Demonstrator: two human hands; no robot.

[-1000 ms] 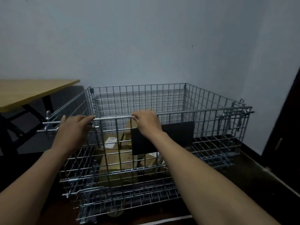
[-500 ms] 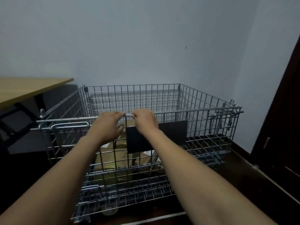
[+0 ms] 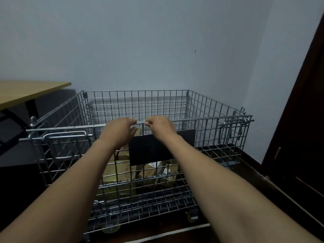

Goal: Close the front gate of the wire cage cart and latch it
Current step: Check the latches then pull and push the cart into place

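A silver wire cage cart [image 3: 217, 104] stands against the wall in front of me. Its front gate [image 3: 206, 135] is raised upright, with a black plate fixed to the mesh. Both hands sit side by side on the middle of the gate's top bar: my left hand [image 3: 119, 132] curls over it with the thumb below, and my right hand [image 3: 160, 128] grips it just to the right. A sliding latch [image 3: 64, 135] lies at the gate's left end and another latch [image 3: 235, 122] at the right corner. Whether either latch is engaged cannot be told.
Cardboard boxes [image 3: 122, 170] lie inside the cart. A wooden table [image 3: 26, 89] on black legs stands at the left, close to the cart's side. A dark door [image 3: 298, 137] rises at the right. The cart rests on casters [image 3: 192, 214] on a dark floor.
My left hand has slid right along the top bar from the left latch end to the middle, beside my right hand. My view has shifted slightly.
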